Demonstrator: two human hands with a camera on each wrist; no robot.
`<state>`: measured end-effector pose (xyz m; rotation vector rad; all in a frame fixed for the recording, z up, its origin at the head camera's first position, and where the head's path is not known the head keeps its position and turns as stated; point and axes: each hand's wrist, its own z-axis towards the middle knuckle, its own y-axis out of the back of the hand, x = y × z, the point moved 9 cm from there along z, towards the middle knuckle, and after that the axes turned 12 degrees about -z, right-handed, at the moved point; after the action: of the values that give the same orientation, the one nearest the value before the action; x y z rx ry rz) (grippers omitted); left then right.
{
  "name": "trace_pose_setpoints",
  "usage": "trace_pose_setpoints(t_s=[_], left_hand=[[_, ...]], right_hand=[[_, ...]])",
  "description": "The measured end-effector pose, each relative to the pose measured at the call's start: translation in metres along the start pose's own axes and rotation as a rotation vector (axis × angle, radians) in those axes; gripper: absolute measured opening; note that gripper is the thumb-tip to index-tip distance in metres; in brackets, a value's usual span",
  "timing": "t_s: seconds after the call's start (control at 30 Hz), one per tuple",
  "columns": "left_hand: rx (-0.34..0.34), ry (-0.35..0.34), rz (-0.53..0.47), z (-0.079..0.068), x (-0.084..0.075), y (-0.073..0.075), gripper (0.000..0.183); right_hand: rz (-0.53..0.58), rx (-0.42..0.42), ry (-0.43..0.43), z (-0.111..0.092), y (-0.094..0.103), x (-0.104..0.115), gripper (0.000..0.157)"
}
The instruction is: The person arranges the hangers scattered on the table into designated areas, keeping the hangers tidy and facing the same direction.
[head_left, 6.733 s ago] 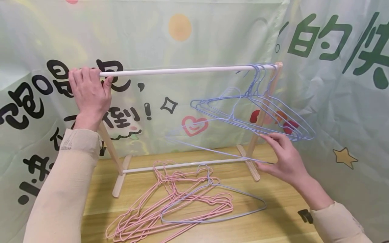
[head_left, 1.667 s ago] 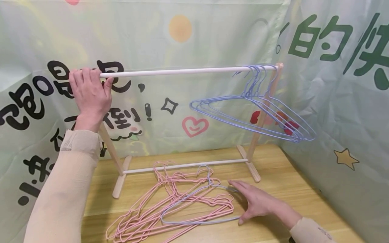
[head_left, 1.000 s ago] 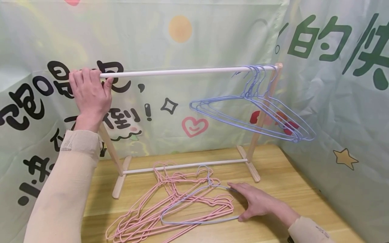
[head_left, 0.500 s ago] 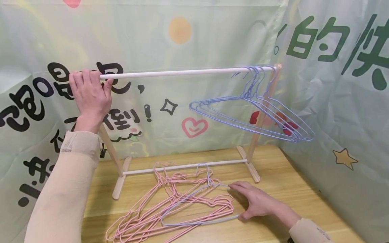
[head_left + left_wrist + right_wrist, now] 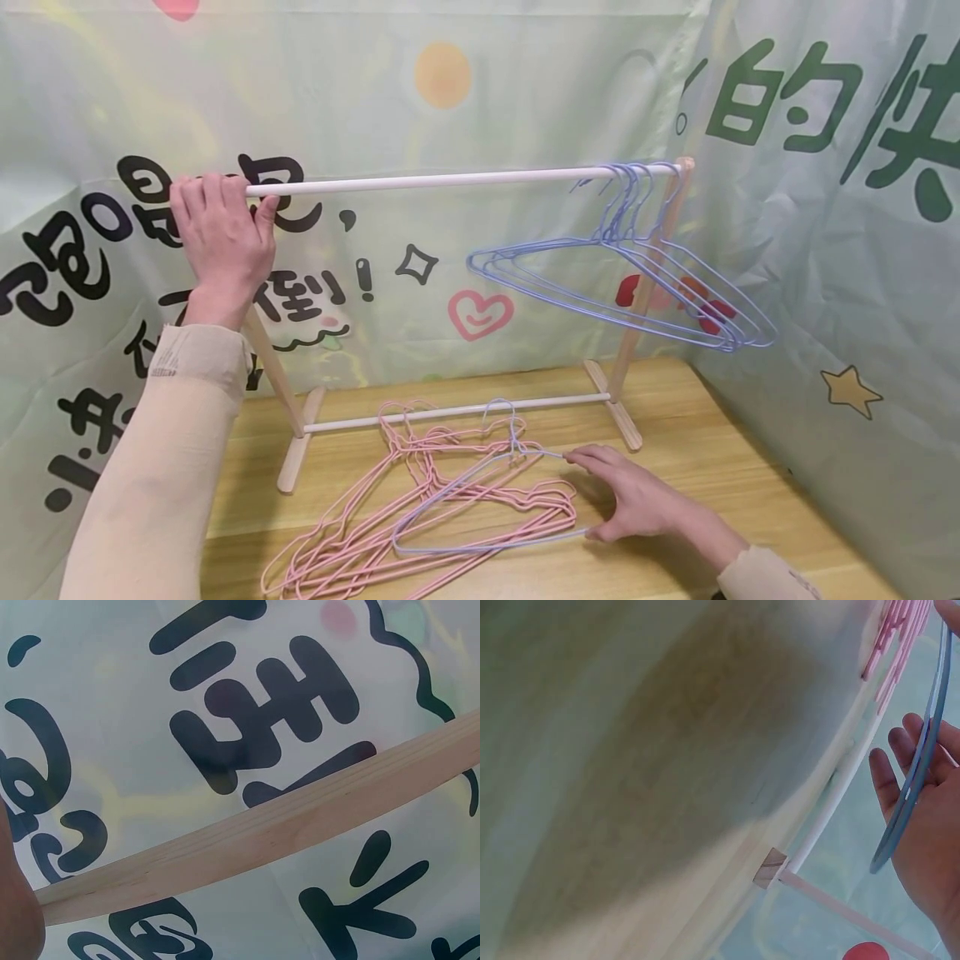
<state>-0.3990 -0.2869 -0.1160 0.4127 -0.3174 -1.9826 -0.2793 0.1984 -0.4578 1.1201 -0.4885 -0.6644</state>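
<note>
My left hand [image 5: 225, 242] grips the left end of the rack's white top bar [image 5: 420, 181], fingers over it and thumb below. Low at the right, my right hand [image 5: 637, 496] holds a blue wire clothes hanger [image 5: 550, 454] by its right end, thumb at the lower wire and fingers at the upper. In the right wrist view, the blue hanger [image 5: 907, 814] crosses the palm and fingers of the right hand [image 5: 930, 840]. Several pink hangers [image 5: 427, 479] lie tangled beneath it on the table. More blue hangers [image 5: 617, 237] hang at the bar's right end.
The rack's wooden right foot [image 5: 626, 422] and white lower rail [image 5: 555, 402] stand just behind the pile. The left upright [image 5: 247, 832] crosses the left wrist view. Printed cloth [image 5: 390, 100] encloses the wooden table [image 5: 712, 467] behind and at the sides.
Several seconds back, the right hand held another blue hanger near the rack; it is now down at the pile. Lately the hanger in it has shifted slightly left. The left hand stays put.
</note>
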Motion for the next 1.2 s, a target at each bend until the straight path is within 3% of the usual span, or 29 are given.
trace_pose_setpoints(t_s=[0.83, 1.2], left_hand=[[0.001, 0.004, 0.002, -0.001, 0.001, 0.000, 0.056], [-0.007, -0.002, -0.010, -0.001, 0.001, 0.001, 0.054]], right_hand=[[-0.053, -0.128, -0.079, 0.004, 0.031, -0.003, 0.108], [-0.156, -0.292, -0.057, 0.009, 0.065, -0.005, 0.115]])
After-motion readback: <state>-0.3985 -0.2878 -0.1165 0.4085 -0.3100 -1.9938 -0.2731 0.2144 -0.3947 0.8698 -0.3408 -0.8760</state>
